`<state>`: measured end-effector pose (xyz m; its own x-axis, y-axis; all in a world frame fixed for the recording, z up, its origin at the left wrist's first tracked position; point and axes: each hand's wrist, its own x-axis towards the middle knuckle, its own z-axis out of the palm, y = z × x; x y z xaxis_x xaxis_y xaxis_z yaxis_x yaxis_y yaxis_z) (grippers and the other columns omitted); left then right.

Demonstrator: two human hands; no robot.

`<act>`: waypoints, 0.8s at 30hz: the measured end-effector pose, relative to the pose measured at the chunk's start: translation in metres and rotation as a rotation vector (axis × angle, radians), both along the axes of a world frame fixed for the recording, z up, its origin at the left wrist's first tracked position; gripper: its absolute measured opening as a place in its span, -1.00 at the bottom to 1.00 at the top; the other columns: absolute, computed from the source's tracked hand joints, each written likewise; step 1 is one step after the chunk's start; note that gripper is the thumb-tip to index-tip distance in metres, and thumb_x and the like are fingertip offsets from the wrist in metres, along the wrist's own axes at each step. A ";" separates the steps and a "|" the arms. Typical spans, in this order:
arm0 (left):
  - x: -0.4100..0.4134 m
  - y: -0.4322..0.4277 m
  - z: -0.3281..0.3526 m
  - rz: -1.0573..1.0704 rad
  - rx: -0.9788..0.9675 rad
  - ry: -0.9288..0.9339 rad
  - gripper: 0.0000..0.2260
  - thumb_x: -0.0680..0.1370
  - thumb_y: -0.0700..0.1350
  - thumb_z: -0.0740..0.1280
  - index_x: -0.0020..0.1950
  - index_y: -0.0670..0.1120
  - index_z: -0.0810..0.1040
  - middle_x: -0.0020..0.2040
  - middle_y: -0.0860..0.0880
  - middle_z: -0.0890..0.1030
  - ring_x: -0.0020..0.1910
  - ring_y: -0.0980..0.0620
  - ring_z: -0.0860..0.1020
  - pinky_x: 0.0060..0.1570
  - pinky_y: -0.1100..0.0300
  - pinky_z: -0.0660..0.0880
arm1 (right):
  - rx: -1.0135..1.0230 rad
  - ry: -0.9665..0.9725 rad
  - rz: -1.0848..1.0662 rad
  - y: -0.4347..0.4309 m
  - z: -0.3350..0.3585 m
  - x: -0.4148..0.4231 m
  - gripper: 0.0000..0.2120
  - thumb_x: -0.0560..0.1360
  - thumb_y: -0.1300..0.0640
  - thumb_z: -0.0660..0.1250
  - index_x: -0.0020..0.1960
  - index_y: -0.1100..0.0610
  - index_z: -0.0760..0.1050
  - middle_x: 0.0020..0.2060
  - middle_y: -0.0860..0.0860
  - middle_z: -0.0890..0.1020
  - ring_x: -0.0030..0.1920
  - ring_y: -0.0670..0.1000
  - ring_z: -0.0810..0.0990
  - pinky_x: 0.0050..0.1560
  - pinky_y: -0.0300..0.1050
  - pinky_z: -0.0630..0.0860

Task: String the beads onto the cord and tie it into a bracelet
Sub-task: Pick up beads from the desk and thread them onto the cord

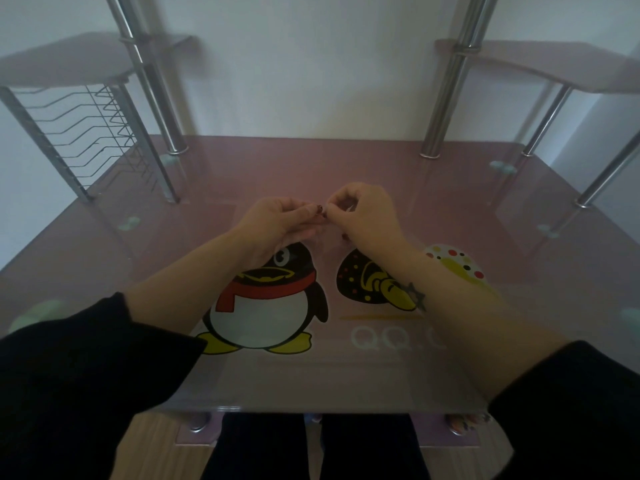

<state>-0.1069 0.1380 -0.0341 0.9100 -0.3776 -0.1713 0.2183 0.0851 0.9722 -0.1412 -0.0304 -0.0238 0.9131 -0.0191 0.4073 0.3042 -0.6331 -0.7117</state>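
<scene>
Both hands meet above the pink glass table. The left hand pinches small dark-red beads at its fingertips, and the right hand, fingers curled, pinches them from the opposite side. The cord is too fine to make out.

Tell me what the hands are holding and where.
The left hand and right hand pinch something tiny, seemingly dark beads, between meeting fingertips; cord too fine to see.

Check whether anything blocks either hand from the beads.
Nothing visible does. The left hand and right hand meet above the table, fingertips pinching one spot with a small dark-red bit, likely a bead. The cord can't be made out.
</scene>
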 end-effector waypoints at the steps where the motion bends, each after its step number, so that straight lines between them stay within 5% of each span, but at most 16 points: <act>1: 0.000 0.000 0.000 -0.003 0.000 -0.002 -0.83 0.54 -0.16 0.36 0.08 -0.21 0.60 0.00 -0.15 0.72 0.02 -0.02 0.69 -0.11 0.30 0.59 | 0.000 -0.005 0.002 0.000 0.000 0.000 -0.93 0.50 0.13 0.38 -0.13 0.11 0.59 -0.28 -0.06 0.61 -0.35 -0.16 0.54 -0.34 -0.25 0.54; 8: 0.001 0.001 -0.002 0.019 -0.002 0.004 -0.83 0.53 -0.19 0.37 0.08 -0.23 0.60 0.00 -0.16 0.71 0.03 -0.02 0.68 -0.10 0.29 0.59 | 0.044 0.022 0.048 -0.001 0.001 0.001 -0.90 0.49 0.14 0.41 -0.08 0.15 0.67 -0.27 -0.03 0.68 -0.34 -0.12 0.62 -0.32 -0.15 0.62; 15: 0.002 0.001 -0.003 0.042 -0.024 0.003 -0.70 0.29 -0.20 0.48 0.00 -0.23 0.62 -0.10 -0.13 0.73 -0.06 -0.02 0.70 -0.17 0.31 0.59 | 0.077 0.059 0.066 -0.004 0.000 0.002 -0.90 0.47 0.15 0.45 -0.06 0.14 0.69 -0.28 0.01 0.70 -0.36 0.07 0.66 -0.36 0.02 0.61; 24: 0.002 -0.001 -0.003 0.058 0.005 0.006 -0.78 0.38 -0.21 0.47 -0.01 -0.23 0.66 -0.06 -0.17 0.72 -0.05 -0.03 0.70 -0.13 0.30 0.60 | 0.023 0.081 0.117 -0.004 0.002 0.000 -0.88 0.46 0.13 0.45 -0.01 0.07 0.69 -0.29 -0.07 0.69 -0.36 0.01 0.65 -0.36 -0.05 0.61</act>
<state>-0.1049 0.1369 -0.0373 0.9291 -0.3238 -0.1787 0.2191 0.0926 0.9713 -0.1408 -0.0347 -0.0223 0.9394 0.0809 0.3331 0.3162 -0.5800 -0.7507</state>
